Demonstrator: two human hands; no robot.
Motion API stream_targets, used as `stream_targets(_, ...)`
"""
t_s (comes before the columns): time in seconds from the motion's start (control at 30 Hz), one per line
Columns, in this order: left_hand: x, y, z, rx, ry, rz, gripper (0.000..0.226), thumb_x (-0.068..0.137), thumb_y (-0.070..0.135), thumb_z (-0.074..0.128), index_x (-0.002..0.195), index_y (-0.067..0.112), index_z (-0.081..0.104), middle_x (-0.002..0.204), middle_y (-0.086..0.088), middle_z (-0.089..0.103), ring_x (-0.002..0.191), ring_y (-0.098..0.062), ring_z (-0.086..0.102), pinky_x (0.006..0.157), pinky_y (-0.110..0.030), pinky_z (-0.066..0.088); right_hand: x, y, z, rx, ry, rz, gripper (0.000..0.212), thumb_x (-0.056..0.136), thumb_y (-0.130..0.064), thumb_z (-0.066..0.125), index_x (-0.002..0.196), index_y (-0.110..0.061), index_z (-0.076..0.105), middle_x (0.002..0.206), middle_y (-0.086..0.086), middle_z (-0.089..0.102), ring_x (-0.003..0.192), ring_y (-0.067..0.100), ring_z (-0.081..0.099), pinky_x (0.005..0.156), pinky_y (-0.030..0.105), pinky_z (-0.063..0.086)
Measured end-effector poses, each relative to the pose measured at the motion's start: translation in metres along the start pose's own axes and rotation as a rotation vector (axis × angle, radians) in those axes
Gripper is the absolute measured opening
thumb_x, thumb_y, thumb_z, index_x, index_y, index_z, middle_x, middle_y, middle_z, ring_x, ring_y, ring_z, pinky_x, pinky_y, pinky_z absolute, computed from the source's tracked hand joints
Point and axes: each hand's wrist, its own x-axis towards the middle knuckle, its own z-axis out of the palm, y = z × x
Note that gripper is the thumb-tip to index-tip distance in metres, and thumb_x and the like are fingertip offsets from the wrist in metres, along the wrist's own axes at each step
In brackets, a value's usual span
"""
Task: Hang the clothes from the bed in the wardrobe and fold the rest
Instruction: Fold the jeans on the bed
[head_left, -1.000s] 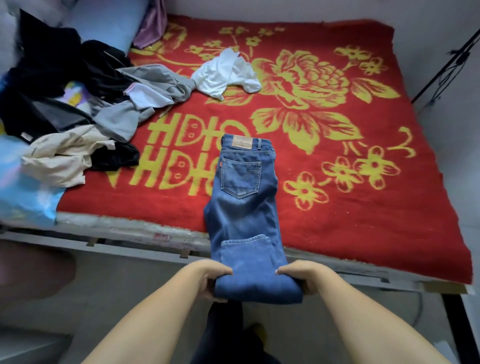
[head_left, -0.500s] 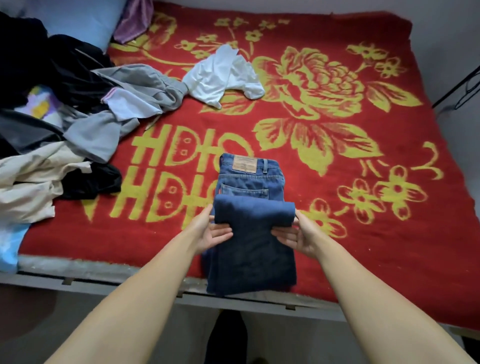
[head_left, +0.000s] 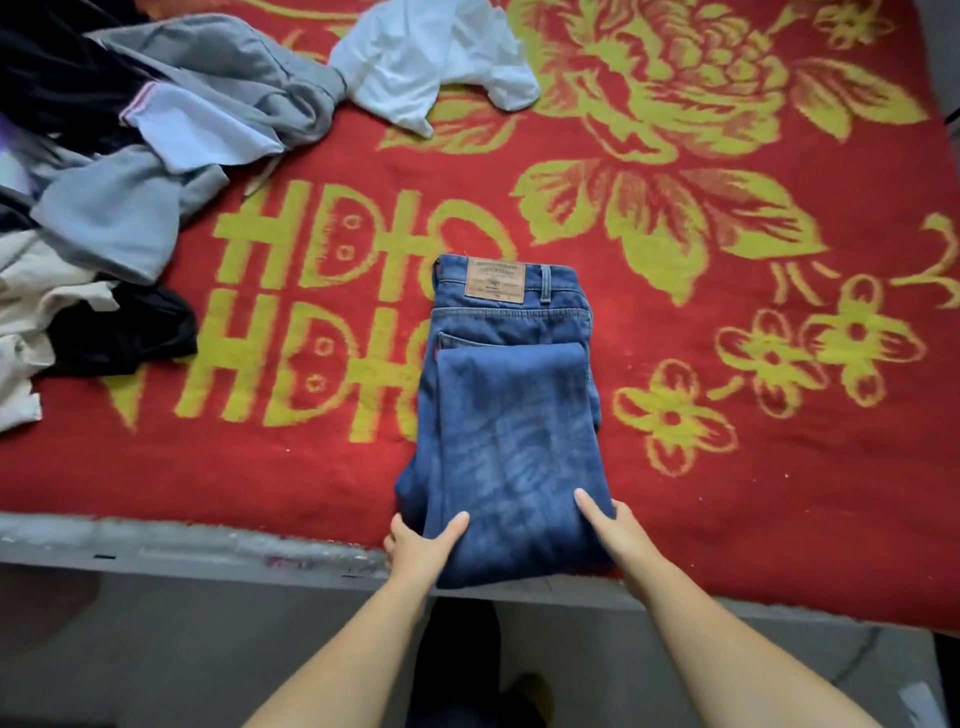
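Clothes pile (head_left: 88, 171): heaped on the far left of the bed, black, grey and cream garments tangled together, spilling past the left edge of view.
Grey garment (head_left: 171, 135): the top of that pile, crumpled, one pale lining panel showing.
White garment (head_left: 431, 67): crumpled by itself near the top, just right of the grey one, lying on the blanket.
Blanket (head_left: 727, 493): red with yellow-green flowers and lettering, covering the bed; its near hem runs along the bed's pale edge.
Left hand (head_left: 421, 545): at the near left corner of the jeans, thumb lying on top of the fabric, fingers at the side edge; whether they curl under the cloth cannot be told.
Jeans (head_left: 514, 431): blue denim, folded into a long rectangle near the middle of the bed's front edge, legs doubled up over the seat, waistband and leather patch at the far end, near end reaching the bed edge.
Right hand (head_left: 618, 535): at the near right corner of the jeans, thumb flat on top, the other fingers hidden behind the fold.
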Motion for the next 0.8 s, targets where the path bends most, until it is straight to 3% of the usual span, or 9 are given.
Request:
stream_targets(0.07, 0.007, -0.002, 0.004, -0.106, -0.034, -0.019, 0.106, 0.066, 0.044, 0.083, 0.143, 0.003, 0.021, 0.142, -0.015, 0.04, 0.128, -0.03, 0.045, 0.108, -0.042, 0.037, 0.002, -0.004, 0.0, 0.02, 0.002, -0.003, 0.086, 0.056, -0.071, 0.072, 0.12, -0.015, 0.058, 0.109, 0.003, 0.069, 0.095, 0.02, 0.068, 0.087, 0.037, 0.054)
stream_targets(0.2, 0.001, -0.011, 0.0, -0.127, -0.128, -0.008, 0.115, 0.038, 0.063, 0.079, 0.129, 0.0, 0.046, 0.124, -0.014, 0.06, 0.108, -0.027, 0.062, 0.094, -0.041, 0.051, -0.022, -0.021, -0.002, -0.099, -0.076, 0.052, 0.042, 0.085, -0.046, 0.065, 0.109, -0.011, 0.064, 0.098, 0.004, 0.07, 0.09, 0.02, 0.066, 0.076, 0.03, 0.052)
stream_targets(0.3, -0.016, -0.018, -0.016, -0.03, -0.265, -0.055, 0.082, 0.061, 0.054, 0.081, 0.119, 0.001, 0.058, 0.111, -0.016, 0.067, 0.094, -0.028, 0.066, 0.074, -0.035, 0.056, -0.04, -0.014, -0.01, -0.178, -0.131, 0.106, 0.059, 0.073, -0.055, 0.071, 0.11, -0.009, 0.065, 0.103, 0.007, 0.071, 0.094, 0.025, 0.067, 0.09, 0.038, 0.052)
stream_targets(0.37, -0.036, -0.026, -0.028, 0.018, -0.355, -0.142, 0.078, 0.061, 0.051, 0.083, 0.118, 0.004, 0.059, 0.108, -0.015, 0.068, 0.095, -0.029, 0.067, 0.081, -0.04, 0.056, -0.057, 0.001, -0.018, -0.244, -0.171, 0.161, 0.067, 0.065, -0.059, 0.073, 0.111, -0.012, 0.065, 0.105, 0.006, 0.071, 0.095, 0.026, 0.068, 0.092, 0.041, 0.053)
stream_targets(0.43, -0.052, -0.039, -0.035, 0.092, -0.411, -0.204, 0.072, 0.066, 0.049, 0.081, 0.12, 0.007, 0.058, 0.111, -0.014, 0.068, 0.1, -0.029, 0.066, 0.092, -0.043, 0.052, -0.074, 0.018, -0.022, -0.282, -0.192, 0.228, 0.058, 0.071, -0.055, 0.073, 0.112, -0.015, 0.063, 0.107, 0.005, 0.07, 0.096, 0.025, 0.067, 0.092, 0.041, 0.053)
stream_targets(0.53, -0.09, -0.056, -0.043, 0.176, -0.448, -0.275, 0.065, 0.072, 0.046, 0.078, 0.12, 0.01, 0.057, 0.113, -0.014, 0.067, 0.104, -0.028, 0.065, 0.092, -0.039, 0.052, -0.11, 0.037, -0.031, -0.32, -0.246, 0.314, 0.055, 0.071, -0.054, 0.075, 0.112, -0.019, 0.063, 0.11, 0.003, 0.069, 0.1, 0.023, 0.067, 0.092, 0.039, 0.053)
stream_targets(0.63, -0.114, -0.046, -0.05, 0.189, -0.463, -0.239, 0.05, 0.075, 0.045, 0.076, 0.113, 0.016, 0.059, 0.106, -0.011, 0.07, 0.092, -0.025, 0.067, 0.078, -0.035, 0.056, -0.129, 0.029, -0.046, -0.313, -0.307, 0.313, 0.048, 0.08, -0.048, 0.071, 0.115, -0.017, 0.063, 0.108, 0.005, 0.071, 0.099, 0.022, 0.067, 0.083, 0.031, 0.055)
stream_targets(0.7, -0.117, -0.02, -0.057, 0.151, -0.472, -0.203, 0.036, 0.08, 0.043, 0.07, 0.102, 0.016, 0.062, 0.085, -0.007, 0.073, 0.071, -0.02, 0.069, 0.062, -0.03, 0.057, -0.129, 0.008, -0.054, -0.279, -0.279, 0.29, 0.042, 0.082, -0.046, 0.069, 0.11, -0.015, 0.064, 0.104, 0.008, 0.072, 0.095, 0.024, 0.068, 0.077, 0.03, 0.055)
stream_targets(0.8, -0.111, 0.044, -0.078, -0.114, -0.424, -0.233, 0.036, 0.088, 0.038, 0.064, 0.086, 0.002, 0.059, 0.066, -0.014, 0.065, 0.062, -0.026, 0.063, 0.037, -0.03, 0.052, -0.126, -0.041, -0.063, -0.167, -0.243, 0.247, 0.029, 0.088, -0.043, 0.061, 0.09, -0.014, 0.061, 0.066, 0.005, 0.069, 0.057, 0.018, 0.065, 0.048, 0.021, 0.05)
